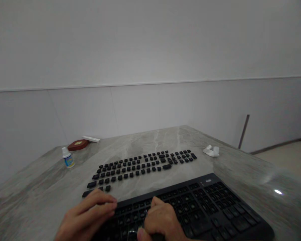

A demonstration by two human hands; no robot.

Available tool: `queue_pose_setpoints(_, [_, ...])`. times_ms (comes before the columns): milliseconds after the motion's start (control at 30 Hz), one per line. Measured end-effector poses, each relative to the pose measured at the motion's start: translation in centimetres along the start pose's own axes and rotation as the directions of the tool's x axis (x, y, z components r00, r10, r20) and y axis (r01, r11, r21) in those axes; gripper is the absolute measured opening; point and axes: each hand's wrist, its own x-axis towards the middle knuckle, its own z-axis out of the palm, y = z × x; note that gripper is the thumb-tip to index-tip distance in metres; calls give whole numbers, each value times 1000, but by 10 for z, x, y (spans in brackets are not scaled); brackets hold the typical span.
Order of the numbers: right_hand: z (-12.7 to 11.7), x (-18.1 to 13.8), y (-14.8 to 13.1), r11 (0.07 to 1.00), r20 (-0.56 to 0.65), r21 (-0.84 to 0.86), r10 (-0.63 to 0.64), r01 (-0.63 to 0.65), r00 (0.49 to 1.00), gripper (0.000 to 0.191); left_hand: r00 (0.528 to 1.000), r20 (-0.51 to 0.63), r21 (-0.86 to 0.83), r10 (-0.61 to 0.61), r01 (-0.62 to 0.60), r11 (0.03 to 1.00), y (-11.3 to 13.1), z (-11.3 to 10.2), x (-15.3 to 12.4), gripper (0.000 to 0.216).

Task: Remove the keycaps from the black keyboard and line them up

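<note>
A black keyboard (210, 207) with its keycaps off lies at the near edge of a grey marbled table (240, 170). My left hand (90, 214) rests flat on the keyboard's left end, fingers stretched out and holding nothing. My right hand (163, 221) is curled over the keyboard's middle, fingers pressed together against the frame; what they hold is hidden. Beyond the keyboard, several loose black keycaps (140, 165) are laid out in rows on the table.
A small white bottle with a blue label (68, 158) stands at the left. Behind it lie a reddish-brown case (77, 145) and a white bar (91, 139). A crumpled white wipe (211, 151) lies at the right. A white wall stands behind the table.
</note>
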Motion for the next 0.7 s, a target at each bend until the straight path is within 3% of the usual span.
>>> queue_pose_setpoints(67, [-1, 3, -3, 1000, -10, 24, 8, -8, 1000, 30, 993, -105, 86, -54, 64, 994, -11, -3, 3, 8])
queue_pose_setpoints(200, [0, 5, -4, 998, -39, 66, 18, -15, 999, 31, 985, -148, 194, -89, 117, 974, -38, 1, 8, 9])
queue_pose_setpoints(333, [5, 1, 1, 997, -60, 71, -13, 17, 998, 34, 998, -43, 181, -56, 63, 982, -65, 17, 14, 11])
queue_pose_setpoints(433, [10, -7, 8, 1000, 7, -14, -26, 26, 1000, 38, 997, 67, 144, -26, 16, 989, -76, 27, 15, 11])
queue_pose_setpoints(567, [17, -18, 17, 994, 130, -112, 13, 2, 991, 48, 977, 189, 166, -100, 69, 984, -78, 27, 11, 11])
queue_pose_setpoints(700, [19, -21, 19, 994, 100, -113, 0, 11, 995, 49, 946, 283, 223, -160, 98, 970, -82, 25, 8, 13])
